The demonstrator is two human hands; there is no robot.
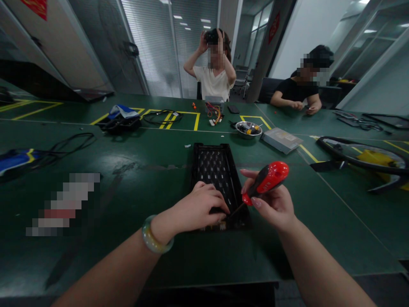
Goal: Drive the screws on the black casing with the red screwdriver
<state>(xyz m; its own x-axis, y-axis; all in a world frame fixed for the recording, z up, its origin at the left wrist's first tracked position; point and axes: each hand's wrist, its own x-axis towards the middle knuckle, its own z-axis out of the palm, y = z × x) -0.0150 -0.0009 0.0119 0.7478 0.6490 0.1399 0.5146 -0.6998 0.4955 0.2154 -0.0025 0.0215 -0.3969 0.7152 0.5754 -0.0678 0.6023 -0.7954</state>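
Observation:
A long black tray-like part [212, 164] with rows of small light marks lies on the green table in front of me. My right hand [271, 200] holds a red and black screwdriver [268, 180], tilted so that its shaft runs down to the left, to the part's near end. The tip is hard to make out beside my left fingers. Over the near left side of the part, my left hand [201, 207] rests with curled fingers pressed down near the shaft. What those fingers hold, if anything, is hidden. A bracelet circles my left wrist.
Beyond the part stand a metal bowl [248, 130] of small items, a grey flat box [281, 140] and a bundle of coloured wires [214, 114]. Blue bags and cables lie left, a black frame [361, 155] right. Two people sit across the green table [143, 166].

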